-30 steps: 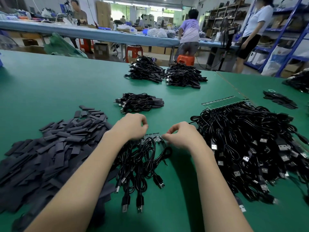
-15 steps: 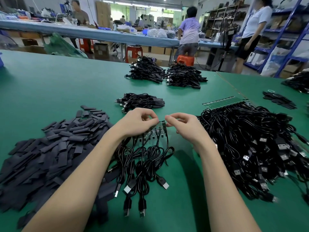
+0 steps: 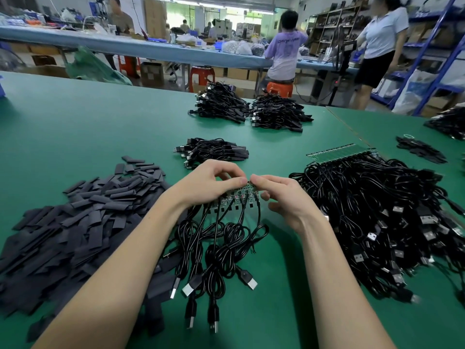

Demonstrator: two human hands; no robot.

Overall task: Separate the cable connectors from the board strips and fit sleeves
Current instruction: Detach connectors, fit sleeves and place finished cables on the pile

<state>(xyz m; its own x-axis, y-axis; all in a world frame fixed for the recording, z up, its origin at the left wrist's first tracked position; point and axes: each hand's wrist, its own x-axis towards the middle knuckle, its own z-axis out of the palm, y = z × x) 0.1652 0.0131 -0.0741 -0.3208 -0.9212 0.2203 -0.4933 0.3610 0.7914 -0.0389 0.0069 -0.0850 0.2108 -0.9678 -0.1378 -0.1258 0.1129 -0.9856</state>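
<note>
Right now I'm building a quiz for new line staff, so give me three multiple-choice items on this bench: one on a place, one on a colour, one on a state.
1. Where does the pile of sleeves lie?
A. left of the hands
B. right of the hands
C. on the far blue bench

2. What colour is the table?
A. white
B. green
C. red

3. How is the board strip held?
A. lying untouched
B. in the left hand only
C. pinched by both, the right hand too

Answers: 1 A, the dark sleeves spread beside the left forearm. 2 B, the mat is green throughout. 3 C, both thumbs meet on its top edge, cables hanging below.
</note>
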